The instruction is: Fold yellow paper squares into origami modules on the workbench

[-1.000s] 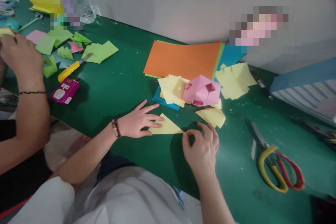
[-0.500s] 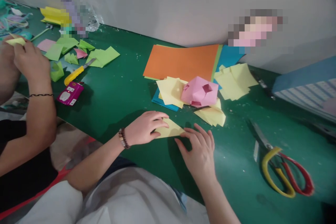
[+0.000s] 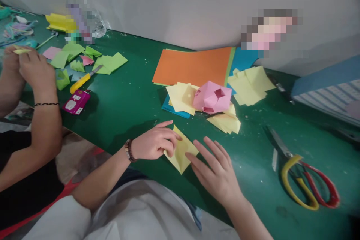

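Note:
A small yellow paper (image 3: 181, 156) lies unfolded on the green table (image 3: 135, 93), its corners pointing up and down and a crease showing. My left hand (image 3: 154, 141) rests on its left side, fingers bent, with a fingertip on the paper near the upper edge. At the right corner is my right hand (image 3: 215, 168), its fingers spread and the thumb touching or just over the paper. Just beyond stands a pink folded paper ball (image 3: 212, 98), with yellow sheets (image 3: 181, 97) beside it and more yellow sheets (image 3: 251, 85) to the right.
Scissors (image 3: 298, 176) lie open at the right, near a blue box (image 3: 332, 86). Orange paper (image 3: 194, 65) is by the wall. At the left are a yellow cutter (image 3: 81, 82), a magenta device (image 3: 75, 102), green papers (image 3: 109, 62) and another person's hands (image 3: 36, 67) holding paper.
The yellow paper, folded into a triangle before, is now opened out into a square. My right hand has moved slightly right and its fingers have spread off the corner.

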A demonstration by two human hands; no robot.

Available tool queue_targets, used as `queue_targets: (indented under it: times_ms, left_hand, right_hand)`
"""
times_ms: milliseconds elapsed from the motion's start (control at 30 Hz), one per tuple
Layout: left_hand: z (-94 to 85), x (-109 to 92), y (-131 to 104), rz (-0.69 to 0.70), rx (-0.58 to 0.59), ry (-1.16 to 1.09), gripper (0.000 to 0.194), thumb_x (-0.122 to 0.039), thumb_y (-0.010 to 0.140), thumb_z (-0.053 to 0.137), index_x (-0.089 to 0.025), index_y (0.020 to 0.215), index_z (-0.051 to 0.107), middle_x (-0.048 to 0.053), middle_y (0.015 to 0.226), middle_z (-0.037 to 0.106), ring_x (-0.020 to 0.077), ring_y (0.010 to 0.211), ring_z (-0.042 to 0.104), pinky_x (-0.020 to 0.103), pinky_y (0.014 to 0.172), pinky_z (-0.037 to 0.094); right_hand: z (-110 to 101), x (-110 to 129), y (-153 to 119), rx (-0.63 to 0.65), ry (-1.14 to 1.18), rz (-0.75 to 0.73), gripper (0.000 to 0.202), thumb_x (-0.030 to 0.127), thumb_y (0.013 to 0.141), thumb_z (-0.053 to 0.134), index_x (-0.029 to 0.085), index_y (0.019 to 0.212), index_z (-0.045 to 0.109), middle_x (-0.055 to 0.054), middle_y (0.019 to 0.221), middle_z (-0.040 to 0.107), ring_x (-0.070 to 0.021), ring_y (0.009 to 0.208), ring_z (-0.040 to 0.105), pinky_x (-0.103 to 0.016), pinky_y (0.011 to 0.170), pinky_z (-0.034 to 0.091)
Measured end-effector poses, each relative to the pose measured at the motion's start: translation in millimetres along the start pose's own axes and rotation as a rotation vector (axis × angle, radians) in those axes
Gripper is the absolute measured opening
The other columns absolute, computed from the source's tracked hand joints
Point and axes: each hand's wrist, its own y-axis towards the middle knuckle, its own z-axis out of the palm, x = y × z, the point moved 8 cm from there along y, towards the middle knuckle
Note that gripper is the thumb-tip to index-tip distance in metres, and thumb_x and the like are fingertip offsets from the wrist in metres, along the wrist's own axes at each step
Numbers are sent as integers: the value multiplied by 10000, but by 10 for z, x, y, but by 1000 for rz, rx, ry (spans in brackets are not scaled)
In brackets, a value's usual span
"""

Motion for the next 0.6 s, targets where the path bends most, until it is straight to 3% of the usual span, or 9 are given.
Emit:
queue_targets:
  times_ms: [100,200,333,400,467,500,600]
  left_hand:
    - [56,62,-90,-7,37,17,328,42,749,437,-200,599,599,1,925,700,148,1178,592,425,1196,227]
    - [86,104,-241,-56,41,106,320,37,781,435,-192,631,600,4,953,713,156,1193,585,443,1188,240]
    - [150,59,-442,-146,51,210,207,-74,835,510,-192,922,656,45,1102,699,198,1264,530,484,1189,224]
    - [175,19,-490,-191,7,231,202,-287,859,606,-184,1028,644,73,1141,685,240,1271,522,511,1187,203]
    - [174,-20,-494,-224,-92,242,301,-467,838,640,-185,939,655,75,1084,699,263,1229,557,518,1179,211]
    - [168,-29,-485,-246,-151,250,297,-482,843,635,-185,858,652,66,1039,707,255,1192,585,506,1170,235]
    - [126,-9,-446,-353,-315,285,240,-330,899,588,-182,712,612,40,952,703,189,1047,652,429,1091,371]
  right_hand:
    - [12,38,-11,-13,-22,-61,219,138,822,654,259,1003,671,-35,1248,654,-250,1361,414,-457,1056,431]
    - [99,37,-13,57,39,-103,152,113,856,599,217,936,677,-41,1182,689,-241,1307,483,-441,1031,458]
    - [174,-22,4,103,171,-89,183,109,875,560,207,967,684,-41,986,734,-193,1090,633,-368,908,524]
    - [203,-78,39,107,233,-29,152,133,878,571,203,962,678,-37,922,733,-177,975,659,-340,836,532]
    - [235,-138,85,98,270,52,113,152,883,578,196,941,664,-32,867,724,-165,884,656,-321,788,525]
    - [249,-167,109,86,271,96,95,160,886,578,192,929,656,-31,838,716,-161,846,650,-314,769,520]
    - [310,-233,160,74,219,219,93,186,904,556,180,958,632,-33,798,695,-154,772,632,-293,716,502]
